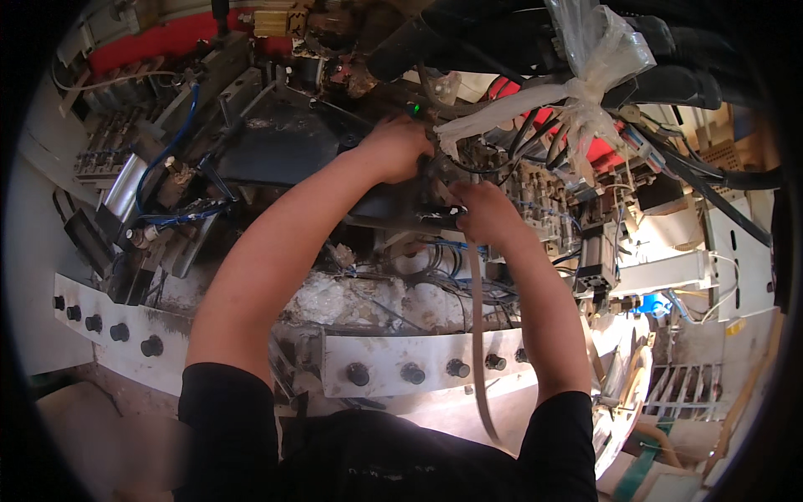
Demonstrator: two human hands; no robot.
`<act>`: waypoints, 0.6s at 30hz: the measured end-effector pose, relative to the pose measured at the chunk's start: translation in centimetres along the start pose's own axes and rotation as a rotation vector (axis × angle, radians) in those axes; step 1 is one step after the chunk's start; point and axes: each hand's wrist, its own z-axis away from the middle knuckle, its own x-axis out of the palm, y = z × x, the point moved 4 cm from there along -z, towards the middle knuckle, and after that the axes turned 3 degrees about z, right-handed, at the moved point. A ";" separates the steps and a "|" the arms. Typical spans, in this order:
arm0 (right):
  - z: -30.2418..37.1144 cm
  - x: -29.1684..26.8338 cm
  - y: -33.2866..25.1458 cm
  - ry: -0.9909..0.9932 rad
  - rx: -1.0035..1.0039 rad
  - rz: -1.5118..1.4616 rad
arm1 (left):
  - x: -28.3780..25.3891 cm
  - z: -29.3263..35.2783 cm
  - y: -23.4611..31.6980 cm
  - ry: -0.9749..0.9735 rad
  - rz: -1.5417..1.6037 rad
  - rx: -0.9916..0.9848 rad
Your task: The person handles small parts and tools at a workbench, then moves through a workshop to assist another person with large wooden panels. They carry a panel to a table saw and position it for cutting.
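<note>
Both my arms reach forward into a machine. My left hand [400,149] is at the right end of a dark flat plate [284,142], its fingers bent down among metal parts and mostly hidden. Lower and to the right, my right hand [492,216] is closed, fingers curled toward the left. A long, flat tan strip [478,326] comes from under that hand and hangs down toward my body. It appears to be gripped there, though its upper end is hidden. Between the two hands lie dark metal parts [439,180], too shadowed to make out.
Clear plastic film [585,79] is knotted around thick black hoses [669,84] at upper right. White panels with black knobs [410,373] run along the near side. Blue tubing [171,151] loops at left. A small green light [414,109] glows beyond my left hand.
</note>
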 end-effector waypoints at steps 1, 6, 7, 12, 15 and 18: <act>0.0 0.3 -0.1 -0.020 0.001 0.028 | 0.0 -0.2 0.0 -0.029 -0.004 0.001; -1.1 0.9 -0.9 0.088 -0.148 0.029 | -0.5 -0.5 0.2 -0.101 0.022 0.018; -1.3 1.0 -0.9 0.088 -0.129 -0.017 | -0.6 -0.4 0.2 -0.094 0.021 0.027; -1.1 0.8 -0.8 0.096 -0.123 -0.015 | -1.0 -0.1 0.3 -0.082 0.047 -0.004; -0.8 0.5 -0.8 0.186 -0.206 -0.042 | -1.0 0.1 0.3 -0.041 0.004 0.021; -1.5 1.0 -0.4 0.179 -0.190 -0.071 | -1.1 0.2 0.4 0.041 0.026 0.076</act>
